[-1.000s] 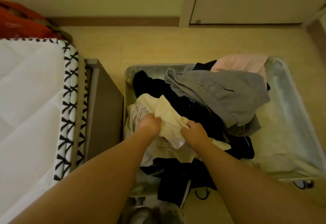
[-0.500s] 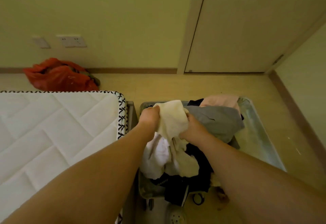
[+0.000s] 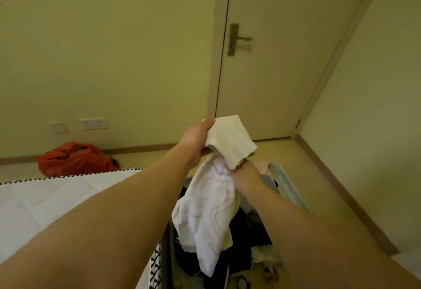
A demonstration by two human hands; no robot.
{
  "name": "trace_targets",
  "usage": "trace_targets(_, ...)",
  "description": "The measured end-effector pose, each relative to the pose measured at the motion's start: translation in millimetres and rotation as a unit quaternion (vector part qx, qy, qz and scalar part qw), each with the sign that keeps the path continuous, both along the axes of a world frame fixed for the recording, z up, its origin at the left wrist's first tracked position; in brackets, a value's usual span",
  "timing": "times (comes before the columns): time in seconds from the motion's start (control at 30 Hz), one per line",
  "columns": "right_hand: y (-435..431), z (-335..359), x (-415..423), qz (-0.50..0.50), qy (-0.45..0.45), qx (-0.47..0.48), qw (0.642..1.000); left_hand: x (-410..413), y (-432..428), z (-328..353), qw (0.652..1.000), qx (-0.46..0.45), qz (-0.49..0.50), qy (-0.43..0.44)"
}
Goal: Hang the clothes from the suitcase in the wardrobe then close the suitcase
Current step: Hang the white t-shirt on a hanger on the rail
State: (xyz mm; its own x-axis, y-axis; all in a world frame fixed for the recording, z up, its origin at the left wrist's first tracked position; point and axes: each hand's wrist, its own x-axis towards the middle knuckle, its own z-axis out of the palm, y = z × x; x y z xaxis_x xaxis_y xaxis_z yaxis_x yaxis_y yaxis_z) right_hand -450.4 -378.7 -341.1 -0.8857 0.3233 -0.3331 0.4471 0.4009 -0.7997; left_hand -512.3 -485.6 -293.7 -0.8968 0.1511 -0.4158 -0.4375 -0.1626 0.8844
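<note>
1. At centre frame the left hand [image 3: 196, 138] grips the top of a cream garment [image 3: 230, 140], holding it up.
2. Just below, the right hand [image 3: 247, 177] clutches the same garment; its white part hangs over the suitcase [image 3: 287, 186].
3. The suitcase lies open at lower centre, with dark clothes [image 3: 250, 227] inside.
4. A mattress [image 3: 45, 202] is at lower left, with a red bag [image 3: 73, 158] beyond it.

Above the suitcase [image 3: 287, 185], the left hand [image 3: 196, 138] and right hand [image 3: 245, 176] grip 1 cream-and-white garment [image 3: 210, 206], which hangs over dark clothes [image 3: 249, 228] inside. Left of the suitcase lies a mattress [image 3: 45, 202]; beyond the suitcase, a red bag [image 3: 73, 160] and a closed door [image 3: 284, 65].
</note>
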Motion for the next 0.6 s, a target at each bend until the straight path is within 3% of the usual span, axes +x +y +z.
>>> trace_targets(0.1, 5.1, 37.3, 32.7, -0.024, 0.051, -0.067, 0.996, 35.1, 6.7, 29.9, 0.99, -0.059, -0.102, 0.082)
trace_targets(0.27, 4.6, 88.5, 86.3, 0.002, 0.081, -0.13, 0.988, 96.1, 19.0, 51.6, 0.982, -0.086, -0.139, 0.096)
trace_targets(0.6, 34.8, 129.0, 225.9, 0.065, 0.089, -0.045, 0.993, 245.9, 55.5, 79.6, 0.984, -0.109, -0.084, 0.113)
